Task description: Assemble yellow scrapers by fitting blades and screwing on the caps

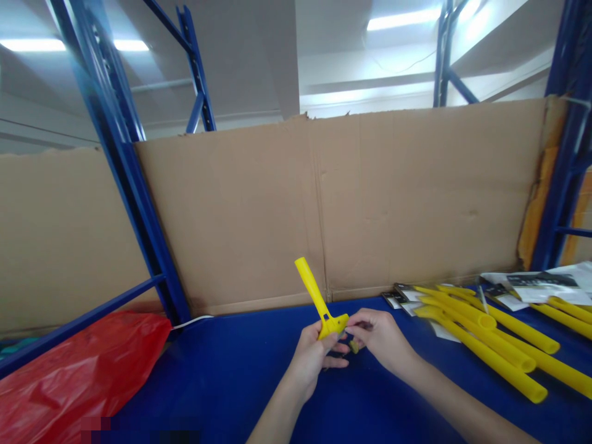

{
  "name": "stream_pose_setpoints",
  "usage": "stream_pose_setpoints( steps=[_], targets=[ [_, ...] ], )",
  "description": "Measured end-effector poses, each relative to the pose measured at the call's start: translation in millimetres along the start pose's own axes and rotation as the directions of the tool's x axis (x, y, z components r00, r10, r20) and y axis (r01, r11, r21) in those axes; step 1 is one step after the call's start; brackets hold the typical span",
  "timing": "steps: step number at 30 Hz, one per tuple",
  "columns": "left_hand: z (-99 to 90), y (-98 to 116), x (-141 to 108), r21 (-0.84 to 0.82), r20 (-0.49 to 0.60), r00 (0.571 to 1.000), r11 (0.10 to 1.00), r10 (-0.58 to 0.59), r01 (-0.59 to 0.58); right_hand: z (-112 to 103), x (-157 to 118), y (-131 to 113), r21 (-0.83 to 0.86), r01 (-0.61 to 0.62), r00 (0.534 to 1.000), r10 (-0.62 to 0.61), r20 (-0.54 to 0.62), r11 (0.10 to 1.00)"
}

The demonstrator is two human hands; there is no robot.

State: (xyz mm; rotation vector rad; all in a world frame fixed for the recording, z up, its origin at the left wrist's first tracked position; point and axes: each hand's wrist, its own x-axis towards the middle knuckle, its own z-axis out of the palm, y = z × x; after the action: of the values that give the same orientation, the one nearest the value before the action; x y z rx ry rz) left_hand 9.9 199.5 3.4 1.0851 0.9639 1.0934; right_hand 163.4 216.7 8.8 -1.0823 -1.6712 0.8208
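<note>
My left hand (312, 354) is closed round the flared head of a yellow plastic scraper (311, 285), whose round handle points up and to the left. Thumb and fingertips of my right hand (382, 333) are pinched together at the right end of that head. Whether they grip a small part there or only the edge is hidden. Just below the right fingertips shows a small yellowish piece (354, 346), too small to make out. Both hands are above the blue tabletop (222, 370).
Several yellow tube-handled tools (494, 364) lie in a pile on the right, with printed packages (546, 287) behind them. A red plastic bag (92, 370) is at the left. A cardboard panel (259, 216) stands along the back, between blue rack posts (139, 203).
</note>
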Motion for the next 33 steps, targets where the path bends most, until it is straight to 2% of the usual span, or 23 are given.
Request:
stream_pose_setpoints(
  steps=[6, 12, 17, 20, 23, 25, 26, 30, 33],
  targets=[
    [-1.0, -2.4, 0.9, 0.000, 0.009, 1.000, 1.000, 0.008, -0.008, 13.9, 9.1, -0.3, -0.115, 0.101, 0.995, -0.103, -0.014, 0.988],
    [-3.8, -2.5, 1.7, 0.034, 0.029, 0.999, 0.999, 0.029, -0.030, 12.8, 11.5, 3.1, -0.073, 0.066, 0.997, -0.068, -0.023, 0.995],
    [-2.5, -1.5, 0.3, 0.071, 0.039, 0.998, 0.996, 0.047, -0.050, 8.6, 8.3, -3.2, -0.298, 0.133, 0.988, -0.149, -0.030, 0.945],
    [-2.3, -1.0, -0.2, 0.076, 0.040, 0.998, 0.996, 0.052, -0.055, 7.7, 7.1, -4.1, -0.351, 0.166, 0.985, -0.172, 0.014, 0.921],
    [-3.4, -0.5, -0.1, 0.068, 0.059, 0.997, 0.996, 0.057, -0.061, 7.6, 9.4, -1.8, -0.330, 0.054, 0.993, -0.086, -0.084, 0.943],
    [-4.2, 0.1, 0.1, 0.062, 0.077, 0.996, 0.996, 0.055, -0.060, 7.6, 11.5, -0.6, -0.244, -0.058, 0.986, 0.017, -0.168, 0.968],
    [-4.3, 0.6, 0.0, 0.060, 0.084, 0.995, 0.996, 0.055, -0.061, 7.7, 12.1, -0.4, -0.173, -0.102, 0.983, 0.073, -0.168, 0.980],
    [-3.4, 2.3, -0.8, 0.075, 0.096, 0.993, 0.995, 0.064, -0.071, 8.6, 10.8, -2.2, 0.084, -0.260, 0.966, 0.259, 0.020, 0.962],
    [-1.4, 2.8, -1.3, 0.084, 0.071, 0.995, 0.994, 0.068, -0.074, 8.1, 8.8, -3.0, 0.137, -0.259, 0.966, 0.258, 0.027, 0.956]
  ],
)
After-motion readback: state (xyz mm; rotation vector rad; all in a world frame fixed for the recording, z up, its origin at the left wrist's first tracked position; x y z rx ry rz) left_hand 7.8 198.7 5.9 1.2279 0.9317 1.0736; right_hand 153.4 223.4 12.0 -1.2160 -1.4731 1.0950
